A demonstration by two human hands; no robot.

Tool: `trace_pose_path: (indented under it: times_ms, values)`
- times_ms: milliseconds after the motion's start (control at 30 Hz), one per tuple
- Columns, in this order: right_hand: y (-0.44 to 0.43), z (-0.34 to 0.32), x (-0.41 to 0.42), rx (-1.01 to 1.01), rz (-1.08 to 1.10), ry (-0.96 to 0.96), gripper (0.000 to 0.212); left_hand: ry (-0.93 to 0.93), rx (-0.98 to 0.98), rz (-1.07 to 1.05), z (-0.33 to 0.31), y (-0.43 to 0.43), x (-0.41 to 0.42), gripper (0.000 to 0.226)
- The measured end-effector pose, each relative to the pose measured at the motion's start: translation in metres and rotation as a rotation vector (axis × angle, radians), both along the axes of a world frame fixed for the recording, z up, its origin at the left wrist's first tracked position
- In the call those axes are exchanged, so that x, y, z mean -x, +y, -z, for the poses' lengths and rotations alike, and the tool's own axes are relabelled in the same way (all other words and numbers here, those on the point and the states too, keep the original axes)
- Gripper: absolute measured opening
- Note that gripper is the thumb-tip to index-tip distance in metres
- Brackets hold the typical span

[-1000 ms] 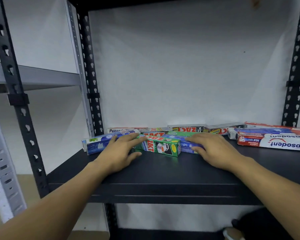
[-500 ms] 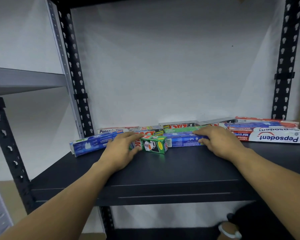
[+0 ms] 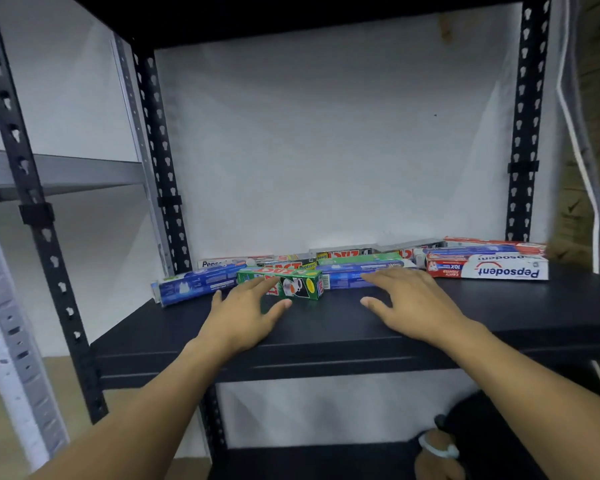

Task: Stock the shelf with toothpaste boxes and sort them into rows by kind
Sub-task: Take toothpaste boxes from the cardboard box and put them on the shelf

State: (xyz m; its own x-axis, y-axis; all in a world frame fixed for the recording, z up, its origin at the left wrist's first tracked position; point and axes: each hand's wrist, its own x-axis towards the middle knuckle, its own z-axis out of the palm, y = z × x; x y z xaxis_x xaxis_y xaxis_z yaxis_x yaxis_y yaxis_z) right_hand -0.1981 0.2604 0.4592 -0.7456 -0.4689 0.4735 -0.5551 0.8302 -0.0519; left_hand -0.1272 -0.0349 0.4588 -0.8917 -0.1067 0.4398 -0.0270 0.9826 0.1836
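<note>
Both hands have drawn back from the boxes, fingers now spread and holding nothing.
Left hand point(image 3: 243, 315) rests against the green Zact box point(image 3: 284, 284), probably to square it; right hand point(image 3: 413, 303) touches the blue box point(image 3: 357, 277).

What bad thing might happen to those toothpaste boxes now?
The blue box at the left sticks out past the black shelf's side edge, so a nudge from the left hand might tip it off. The green box lies crooked across other kinds, so pushing it back with flat fingers could jumble the pile rather than make rows. The right hand only rests on a blue box, which might slide askew.
</note>
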Motion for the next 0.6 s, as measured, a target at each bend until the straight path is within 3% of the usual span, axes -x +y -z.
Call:
trace_pose_path:
  times_ms: [133, 300, 400, 600]
  values:
    - [0.002, 0.021, -0.055, 0.03, -0.046, -0.035, 0.061, -0.061, 0.09, 0.033, 0.013, 0.025, -0.041, 0.07]
    - [0.009, 0.079, -0.114, 0.054, -0.053, 0.037, 0.065, 0.088, 0.161, 0.07, 0.056, 0.053, -0.09, 0.072]
    - [0.013, 0.124, -0.144, 0.091, -0.093, -0.03, 0.062, 0.157, 0.152, 0.104, 0.094, 0.065, -0.115, 0.067]
    - [0.021, 0.232, -0.142, -0.064, -0.101, -0.349, 0.066, -0.167, 0.051, 0.158, 0.202, 0.076, -0.13, 0.07]
